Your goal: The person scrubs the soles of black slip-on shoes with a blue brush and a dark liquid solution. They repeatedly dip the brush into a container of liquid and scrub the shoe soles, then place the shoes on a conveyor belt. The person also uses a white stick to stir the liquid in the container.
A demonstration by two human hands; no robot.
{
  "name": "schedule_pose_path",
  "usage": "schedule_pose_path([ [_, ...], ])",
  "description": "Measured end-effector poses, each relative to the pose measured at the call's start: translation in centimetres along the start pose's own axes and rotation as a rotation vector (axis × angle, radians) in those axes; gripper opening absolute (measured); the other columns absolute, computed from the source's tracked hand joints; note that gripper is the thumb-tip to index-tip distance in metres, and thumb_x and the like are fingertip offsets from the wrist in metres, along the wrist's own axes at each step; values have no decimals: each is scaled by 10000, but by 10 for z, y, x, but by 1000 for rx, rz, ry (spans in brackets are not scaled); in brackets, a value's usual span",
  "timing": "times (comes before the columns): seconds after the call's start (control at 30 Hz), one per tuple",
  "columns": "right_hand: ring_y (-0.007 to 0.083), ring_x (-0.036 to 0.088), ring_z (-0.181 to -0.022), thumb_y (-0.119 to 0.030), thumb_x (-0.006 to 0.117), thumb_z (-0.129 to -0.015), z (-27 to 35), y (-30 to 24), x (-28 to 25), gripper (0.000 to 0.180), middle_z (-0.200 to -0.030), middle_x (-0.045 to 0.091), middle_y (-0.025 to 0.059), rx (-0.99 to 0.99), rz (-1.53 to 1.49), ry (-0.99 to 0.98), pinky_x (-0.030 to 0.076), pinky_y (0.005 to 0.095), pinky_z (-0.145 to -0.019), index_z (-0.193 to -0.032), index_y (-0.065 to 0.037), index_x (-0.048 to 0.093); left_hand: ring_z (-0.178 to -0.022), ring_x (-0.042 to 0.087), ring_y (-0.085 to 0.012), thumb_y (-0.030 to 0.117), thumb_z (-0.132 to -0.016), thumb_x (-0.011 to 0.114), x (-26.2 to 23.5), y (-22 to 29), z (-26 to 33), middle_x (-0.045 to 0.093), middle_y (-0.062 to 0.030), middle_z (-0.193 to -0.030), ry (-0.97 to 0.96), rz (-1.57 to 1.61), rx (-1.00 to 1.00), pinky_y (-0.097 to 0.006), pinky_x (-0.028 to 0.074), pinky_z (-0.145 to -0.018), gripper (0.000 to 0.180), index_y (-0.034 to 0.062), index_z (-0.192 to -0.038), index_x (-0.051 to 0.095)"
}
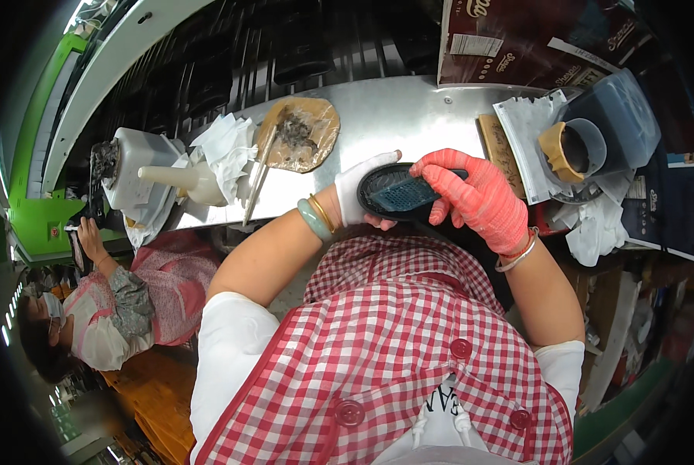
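My left hand [360,186], in a white glove with bare fingertips, grips the left side of a black oval piece that looks like a shoe sole [369,186]. A blue-grey mesh-like patch [403,194] shows on its upper face. My right hand [475,194], wearing a coral-red glove, is closed over the sole's right end, its index fingertip at the far rim and its thumb near the lower edge. Whether those fingers also pinch something small is hidden. The sole is held above my lap, at the near edge of the metal bench [393,108].
A brown pad with dark residue [295,133] and thin sticks [260,174] lie left on the bench. Beside them are crumpled paper [224,151] and a pale nozzled bottle [184,180]. A clear bin [626,116] and cup [587,147] stand right. Another person [145,302] works at left.
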State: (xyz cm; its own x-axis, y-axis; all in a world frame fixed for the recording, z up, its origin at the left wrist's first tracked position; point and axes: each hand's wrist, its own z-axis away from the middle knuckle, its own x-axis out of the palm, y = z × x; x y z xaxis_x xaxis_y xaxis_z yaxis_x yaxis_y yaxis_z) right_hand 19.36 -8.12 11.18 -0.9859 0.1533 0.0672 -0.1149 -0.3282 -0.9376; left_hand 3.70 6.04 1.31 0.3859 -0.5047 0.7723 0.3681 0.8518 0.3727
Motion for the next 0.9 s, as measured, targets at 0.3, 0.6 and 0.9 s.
schedule_pose_path([
  [0.3, 64, 572, -560, -271, 598, -868, -30, 11, 5, 275, -789, 627, 32, -37, -2, -32, 398, 184, -458, -1007, -36, 638, -502, 613, -241, 461, -907, 365, -13, 26, 10, 645, -147, -813, 139, -326, 49, -285, 475, -361, 501, 35, -1112, 531],
  [0.6, 60, 569, -593, -281, 595, -867, -32, 15, -6, 282, -824, 630, 20, 29, 48, -25, 401, 177, -489, -1003, -39, 644, -440, 561, -255, 519, -891, 398, -33, 43, -2, 648, -147, -776, 132, -232, -212, -321, 440, -373, 538, 39, -1044, 587],
  [0.9, 67, 569, -587, -281, 594, -860, -35, 14, -21, 293, -852, 645, 25, 45, 105, -49, 415, 187, -507, -1008, -32, 644, -453, 587, -252, 526, -892, 403, -19, 53, -2, 643, -149, -710, 269, -217, -228, -306, 463, -381, 558, 16, -1013, 596],
])
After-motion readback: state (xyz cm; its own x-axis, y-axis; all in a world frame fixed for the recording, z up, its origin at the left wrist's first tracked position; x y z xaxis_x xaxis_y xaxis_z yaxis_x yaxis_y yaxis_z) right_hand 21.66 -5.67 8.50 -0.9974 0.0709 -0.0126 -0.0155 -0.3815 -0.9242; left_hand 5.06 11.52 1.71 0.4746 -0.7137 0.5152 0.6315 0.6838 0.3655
